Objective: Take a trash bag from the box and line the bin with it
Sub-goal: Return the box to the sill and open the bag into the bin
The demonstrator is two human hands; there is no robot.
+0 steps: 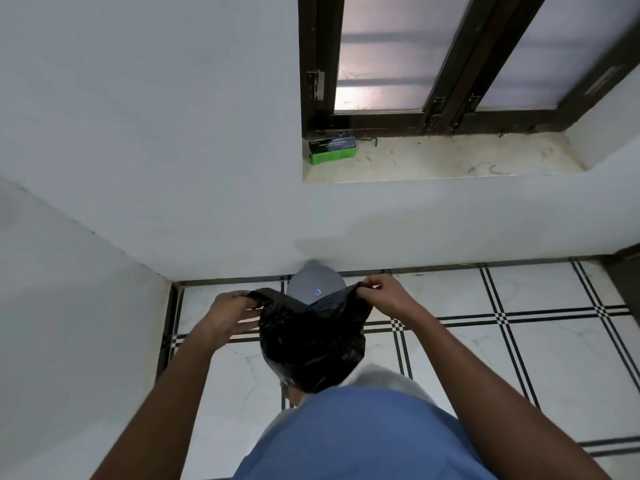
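Trash bag point(311, 344), black thin plastic, hung in mid-air between both hands, over the tiled floor point(519, 358) and directly in front of the person's blue shirt point(363, 438). Left hand point(230, 315) pinched the bag's rim at about 9 o'clock; right hand point(382, 294) pinched the rim at about 3 o'clock. Both grips were clenched on plastic, fingers curled, nothing released.

Orientation: mouth pointed up and away toward the wall, closed bottom hung down toward the person's legs. Long axis ran roughly 12 to 6 o'clock in the view, near vertical in the room by my reading. The rim sagged in a V between the two pinch points, so the mouth was only partly spread.

Bin point(315, 284), grey with a rounded top and a small lit ring, stood on the floor against the wall at 12 o'clock from the bag, just beyond its rim. Whether its lid was open could not be told.

Box point(333, 150), green, sat on the window sill point(450, 161) well apart, at about 12 o'clock and higher.

Step judged: bag already out of the box; opening the mouth in progress; lining not yet done.

Next move, judged: pull the rim wider, carry the bag forward over the bin, lower the bottom in first, then fold the rim over the bin's edge. Thin film may cling shut.
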